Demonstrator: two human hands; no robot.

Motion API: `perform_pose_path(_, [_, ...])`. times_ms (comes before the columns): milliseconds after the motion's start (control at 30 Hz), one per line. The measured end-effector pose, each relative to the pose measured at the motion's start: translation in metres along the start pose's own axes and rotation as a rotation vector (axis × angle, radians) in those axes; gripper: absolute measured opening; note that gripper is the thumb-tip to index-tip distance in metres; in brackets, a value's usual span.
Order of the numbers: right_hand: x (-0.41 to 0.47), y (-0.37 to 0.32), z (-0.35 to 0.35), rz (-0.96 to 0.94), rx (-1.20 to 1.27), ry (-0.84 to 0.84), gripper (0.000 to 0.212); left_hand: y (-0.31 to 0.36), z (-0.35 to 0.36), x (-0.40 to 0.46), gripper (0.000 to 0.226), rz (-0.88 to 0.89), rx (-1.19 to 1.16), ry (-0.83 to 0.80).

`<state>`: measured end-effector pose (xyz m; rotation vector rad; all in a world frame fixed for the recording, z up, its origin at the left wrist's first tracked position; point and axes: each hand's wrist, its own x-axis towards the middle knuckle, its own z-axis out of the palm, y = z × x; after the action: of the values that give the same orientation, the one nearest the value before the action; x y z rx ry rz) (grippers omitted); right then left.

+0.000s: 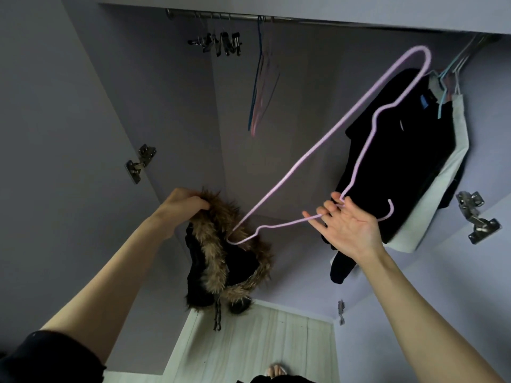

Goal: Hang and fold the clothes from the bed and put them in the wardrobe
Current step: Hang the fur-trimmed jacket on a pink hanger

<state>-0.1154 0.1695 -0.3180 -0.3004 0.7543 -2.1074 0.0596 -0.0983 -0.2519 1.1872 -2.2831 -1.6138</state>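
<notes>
I stand in front of the open wardrobe [276,120]. My left hand [184,204] grips the brown fur trim of a black hooded jacket [221,261], which hangs down from it. My right hand [345,225] holds a pink wire hanger [309,153] by the neck near its hook, pinched between the fingers with the palm turned toward me. The hanger's lower corner touches the fur trim; its far end points up to the right. A metal rail [221,17] runs across the top of the wardrobe.
Empty blue and pink hangers [260,87] and dark clip hangers [221,42] hang from the rail. Black and white garments [409,161] hang at the right. Both wardrobe doors stand open, with hinges [139,164] on their inner sides. Light wooden floor [257,341] lies below.
</notes>
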Motion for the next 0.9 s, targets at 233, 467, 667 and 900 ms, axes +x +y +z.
perform_pose_path(233, [0.025,0.034,0.027,0.167,-0.402,0.061,0.032,0.013,-0.019,-0.005,0.016,0.065,-0.182,-0.001])
perform_pose_path(467, [0.037,0.024,0.028,0.095,-1.071,0.089,0.035,0.003,-0.051,-0.004,0.016,0.033,-0.177,0.142])
perform_pose_path(667, [0.052,0.015,0.038,0.164,-1.474,0.004,0.035,0.001,-0.051,-0.001,0.018,0.093,-0.207,0.21])
perform_pose_path(900, [0.065,-0.015,0.048,-0.065,-1.557,0.113,0.037,-0.01,-0.046,-0.003,0.034,0.159,-0.03,0.252])
